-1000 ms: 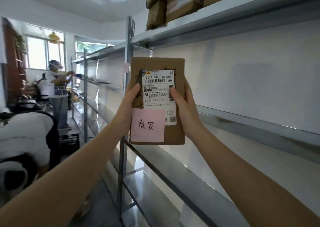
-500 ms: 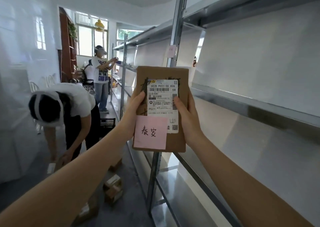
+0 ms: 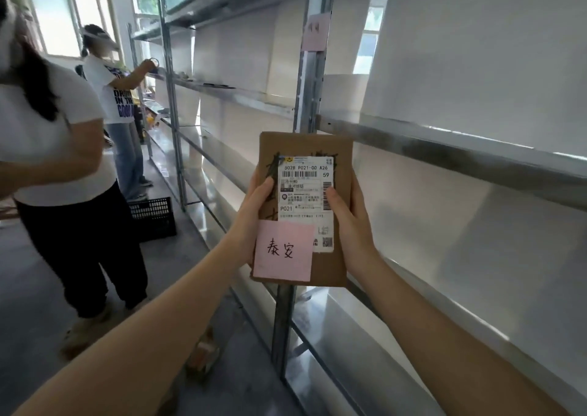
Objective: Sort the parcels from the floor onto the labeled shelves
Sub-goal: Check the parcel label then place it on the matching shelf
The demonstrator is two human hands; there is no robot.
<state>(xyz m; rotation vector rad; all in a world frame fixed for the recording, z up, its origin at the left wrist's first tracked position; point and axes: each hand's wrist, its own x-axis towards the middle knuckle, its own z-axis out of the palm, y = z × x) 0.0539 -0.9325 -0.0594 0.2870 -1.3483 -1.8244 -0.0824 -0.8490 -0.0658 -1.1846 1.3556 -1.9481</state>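
brown parcel (image 3: 305,207) gripped upright by both hands, left (image 3: 254,212), right (image 3: 347,217), before metal shelves (image 3: 444,149).

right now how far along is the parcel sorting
Done: cannot tell; the shelf beside the parcel looks bare, and only a few small items show on far shelves.
In hand: a brown parcel with a pink note, held upright by the left hand and right hand.
Left: shelving it, plus a box on the floor.

A flat brown cardboard parcel (image 3: 303,149) stands upright between the fingers of both hands, white shipping label and pink handwritten note facing the camera, before the metal shelves (image 3: 444,149).
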